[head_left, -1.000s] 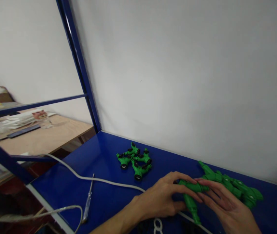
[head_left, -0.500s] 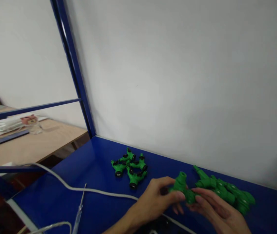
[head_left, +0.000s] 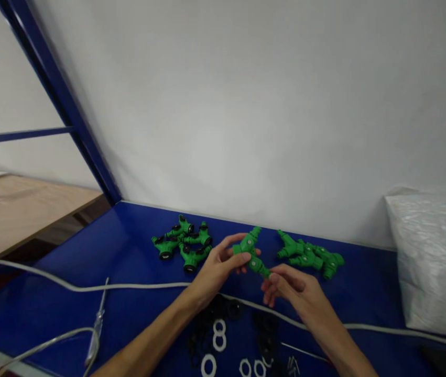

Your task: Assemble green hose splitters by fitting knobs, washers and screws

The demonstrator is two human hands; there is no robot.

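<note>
The head view shows, from the left, a screwdriver (head_left: pixel 95 339) with a clear handle lying on the blue tabletop (head_left: pixel 136 319), and a white cable (head_left: pixel 128 286) running across beyond the handle. Farther back, near the wall, a cluster of green splitters with black fittings (head_left: pixel 184 249) sits just beyond the left hand (head_left: pixel 217 264). That hand is partly closed, its thumb pressed on the near face of a green Y-shaped hose splitter (head_left: pixel 249 250) and its fingers curled behind. The splitter is raised above the table, between the two hands, one branch angled up beyond the left thumb and the other slanting down to the right. Below it on the table lie white rings (head_left: pixel 219 343) and dark parts too dim to tell apart. The right hand (head_left: pixel 291 285) has its thumb and forefinger at the tip of the lower branch, the other fingers loosely bent. Behind this hand, well apart from the held piece, lie plain green splitters (head_left: pixel 309 257); at far right stands a wrapped whitish package (head_left: pixel 437 267).
</note>
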